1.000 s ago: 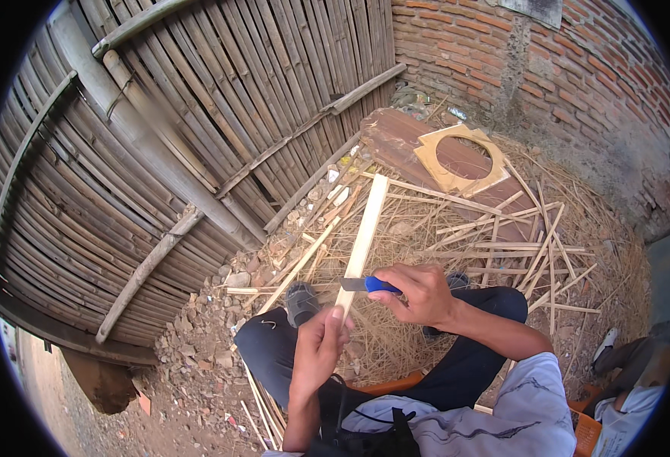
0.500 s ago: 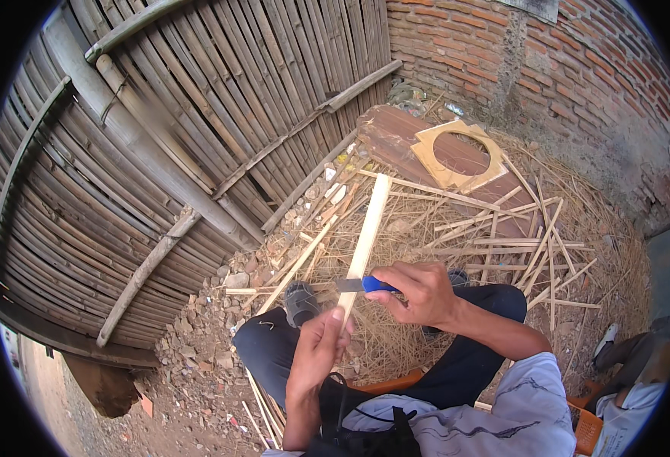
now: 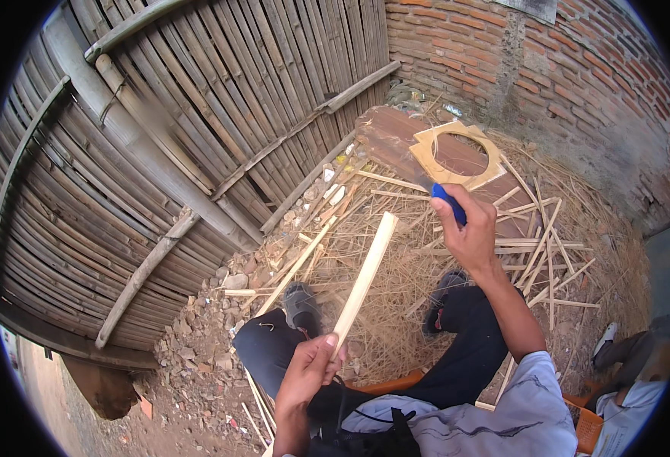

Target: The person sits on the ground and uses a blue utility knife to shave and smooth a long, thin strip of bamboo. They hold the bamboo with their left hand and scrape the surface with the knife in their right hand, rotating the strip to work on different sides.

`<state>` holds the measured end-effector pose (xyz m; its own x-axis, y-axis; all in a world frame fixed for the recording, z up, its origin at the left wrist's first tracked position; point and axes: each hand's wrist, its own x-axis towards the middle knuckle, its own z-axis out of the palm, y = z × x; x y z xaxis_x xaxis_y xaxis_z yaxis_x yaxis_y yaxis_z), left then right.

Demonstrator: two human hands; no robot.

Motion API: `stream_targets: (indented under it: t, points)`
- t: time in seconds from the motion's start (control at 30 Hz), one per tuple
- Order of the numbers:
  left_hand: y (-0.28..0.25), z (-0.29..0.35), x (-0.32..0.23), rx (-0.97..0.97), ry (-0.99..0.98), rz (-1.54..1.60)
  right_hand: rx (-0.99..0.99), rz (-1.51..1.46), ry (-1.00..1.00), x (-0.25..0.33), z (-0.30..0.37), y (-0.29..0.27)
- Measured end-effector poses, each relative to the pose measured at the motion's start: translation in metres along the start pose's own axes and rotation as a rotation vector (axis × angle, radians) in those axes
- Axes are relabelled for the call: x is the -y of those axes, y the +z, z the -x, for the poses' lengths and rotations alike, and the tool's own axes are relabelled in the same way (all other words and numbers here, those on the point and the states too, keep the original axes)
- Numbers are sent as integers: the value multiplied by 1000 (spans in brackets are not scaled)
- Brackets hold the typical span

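Low in front of me, my left hand (image 3: 313, 364) is closed round the lower end of a pale flat bamboo strip (image 3: 367, 279), which slants up and away to the right. My right hand (image 3: 468, 227) is raised to the right, clear of the strip. It grips the blue handle of a knife (image 3: 449, 202); the blade is blurred and points up and left over the brown board. Between my feet and under the strip lies a heap of thin shavings (image 3: 384, 320).
A brown board (image 3: 388, 137) at the back bears a tan panel with a round hole (image 3: 425, 152). Cut strips (image 3: 552, 247) lie scattered on the right. A bamboo fence (image 3: 220, 99) stands left, a brick wall (image 3: 578, 99) behind. Another person (image 3: 628, 373) sits at far right.
My right hand has lifted the knife off the strip and carried it up and to the right. My left hand has drawn the strip slightly down toward me.
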<state>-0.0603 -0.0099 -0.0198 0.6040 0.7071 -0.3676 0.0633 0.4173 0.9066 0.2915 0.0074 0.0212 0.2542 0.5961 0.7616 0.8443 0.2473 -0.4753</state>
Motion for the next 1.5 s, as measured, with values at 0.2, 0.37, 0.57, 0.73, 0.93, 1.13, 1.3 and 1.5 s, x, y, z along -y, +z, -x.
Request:
stream_targets:
  t: [0.2, 0.37, 0.57, 0.73, 0.93, 1.13, 1.3, 1.5]
  points:
    - [0, -6, 6, -140, 127, -132, 168, -67, 48, 7, 18, 6]
    - [10, -20, 1, -196, 254, -194, 275, -137, -193, 35, 49, 27]
    - [26, -30, -6, -270, 344, -296, 354, -148, -258, 48, 56, 30]
    - [35, -31, -9, -323, 403, -419, 340, -154, -256, 49, 58, 30]
    - [35, -26, -11, -296, 346, -405, 308, -142, -243, 39, 49, 25]
    - [29, -19, -7, -263, 344, -383, 239, -54, -255, 29, 41, 19]
    - [20, -7, -8, -240, 294, -403, 184, -28, -235, 22, 29, 14]
    - [7, 16, 0, -157, 236, -397, -21, 41, -2, -14, -6, -8]
